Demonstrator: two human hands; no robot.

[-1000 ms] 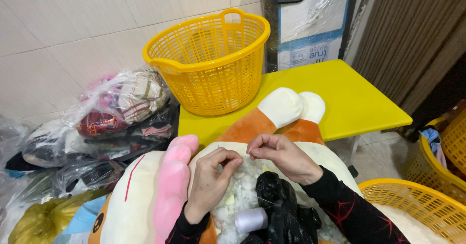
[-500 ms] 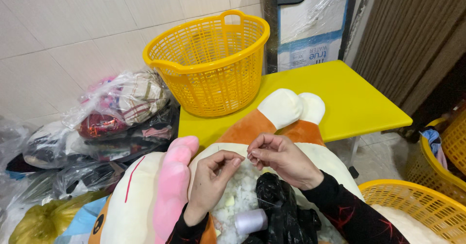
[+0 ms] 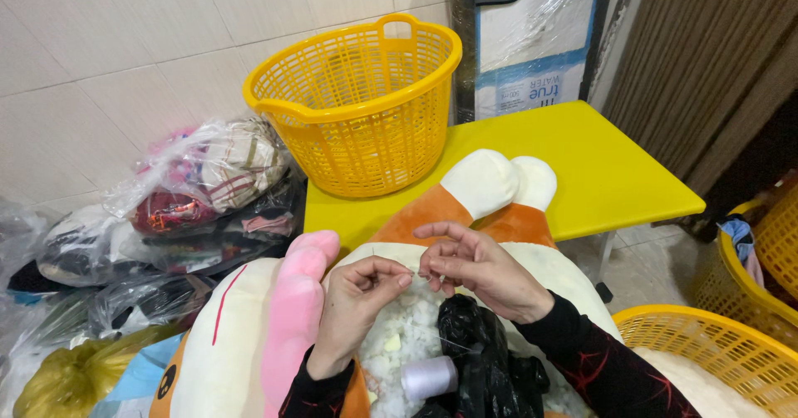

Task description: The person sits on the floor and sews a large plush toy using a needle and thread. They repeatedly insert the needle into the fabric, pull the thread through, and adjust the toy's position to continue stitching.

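A big plush toy [image 3: 249,335] in cream, orange and pink lies across my lap, its white stuffing [image 3: 407,327] showing through an open seam. My left hand [image 3: 357,306] pinches the fabric edge at that seam. My right hand [image 3: 478,268] pinches a thin needle or thread right beside it, fingertips almost touching the left ones. A white thread runs down to a pale spool [image 3: 428,376] resting by a black plastic bag [image 3: 482,360] under my right wrist.
A yellow laundry basket [image 3: 366,110] stands on a yellow table [image 3: 607,177] ahead. Clear bags of clothes [image 3: 199,194] pile up on the left against the tiled wall. More yellow baskets [image 3: 715,351] sit at the right; a wrapped box [image 3: 532,44] leans behind.
My two hands have drawn slightly closer together over the seam, the right fingers shifting down toward the left pinch. Everything else stays put.
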